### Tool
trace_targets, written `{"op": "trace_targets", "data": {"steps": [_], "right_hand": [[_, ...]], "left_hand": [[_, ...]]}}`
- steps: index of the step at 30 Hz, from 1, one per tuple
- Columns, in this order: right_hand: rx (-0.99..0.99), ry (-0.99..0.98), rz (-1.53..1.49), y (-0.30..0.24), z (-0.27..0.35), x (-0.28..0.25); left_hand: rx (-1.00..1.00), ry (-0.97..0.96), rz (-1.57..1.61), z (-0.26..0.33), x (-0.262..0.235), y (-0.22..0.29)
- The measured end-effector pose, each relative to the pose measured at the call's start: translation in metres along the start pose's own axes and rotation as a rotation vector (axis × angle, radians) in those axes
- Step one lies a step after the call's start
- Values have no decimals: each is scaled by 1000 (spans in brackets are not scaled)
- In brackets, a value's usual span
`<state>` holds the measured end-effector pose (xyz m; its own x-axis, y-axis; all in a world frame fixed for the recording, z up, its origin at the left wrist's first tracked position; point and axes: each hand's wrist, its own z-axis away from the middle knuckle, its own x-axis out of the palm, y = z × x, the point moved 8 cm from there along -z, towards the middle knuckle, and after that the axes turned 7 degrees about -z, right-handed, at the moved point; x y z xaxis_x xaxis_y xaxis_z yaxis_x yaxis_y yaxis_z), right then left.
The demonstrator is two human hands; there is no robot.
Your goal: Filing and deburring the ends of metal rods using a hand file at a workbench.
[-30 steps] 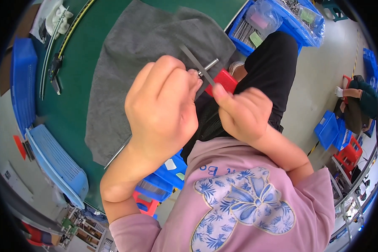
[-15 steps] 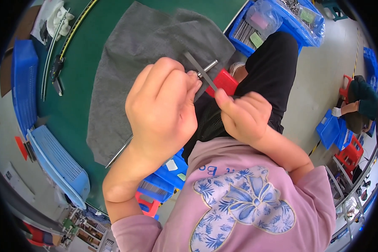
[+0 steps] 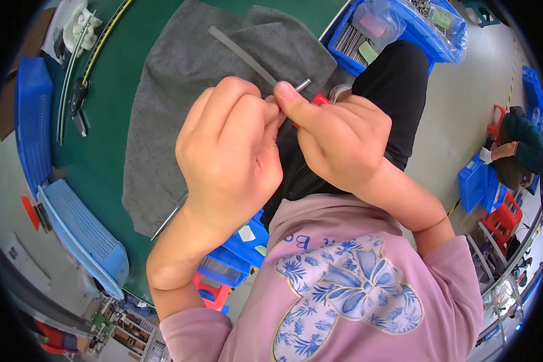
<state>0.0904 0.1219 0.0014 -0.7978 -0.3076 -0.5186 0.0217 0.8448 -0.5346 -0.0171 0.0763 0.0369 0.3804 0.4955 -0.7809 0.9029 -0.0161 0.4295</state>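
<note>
My left hand (image 3: 229, 154) and my right hand (image 3: 338, 142) are pressed together in front of my chest, above a grey cloth (image 3: 175, 90) spread on the green table (image 3: 108, 145). My left hand pinches a long flat grey metal strip (image 3: 238, 53) that sticks out up and to the left. My right hand grips a small tool with a red handle (image 3: 320, 99) and a short silver metal tip (image 3: 302, 84), held against the strip. The point where they meet is hidden by my fingers.
Blue bins (image 3: 398, 30) with bagged metal parts stand at the top right. A blue perforated tray (image 3: 81, 232) lies at the left, a caliper (image 3: 78, 96) beside it. More blue boxes (image 3: 235, 253) sit below the table edge. Another person (image 3: 516, 151) sits at far right.
My hands have come closer together and nearer to me; the right thumb now presses up against the left fingers. The strip now points further up and left over the cloth.
</note>
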Motion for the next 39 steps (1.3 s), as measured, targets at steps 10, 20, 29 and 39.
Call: {"op": "trace_targets", "data": {"steps": [10, 20, 29, 39], "right_hand": [[76, -69, 17, -6, 0, -7], [124, -153, 43, -5, 4, -9], [39, -5, -7, -3, 16, -7], [80, -92, 27, -1, 36, -8]], "left_hand": [[2, 0, 8, 2, 1, 0], [-20, 0, 15, 4, 1, -2], [11, -9, -5, 3, -1, 0], [-37, -55, 28, 1, 3, -1]]}}
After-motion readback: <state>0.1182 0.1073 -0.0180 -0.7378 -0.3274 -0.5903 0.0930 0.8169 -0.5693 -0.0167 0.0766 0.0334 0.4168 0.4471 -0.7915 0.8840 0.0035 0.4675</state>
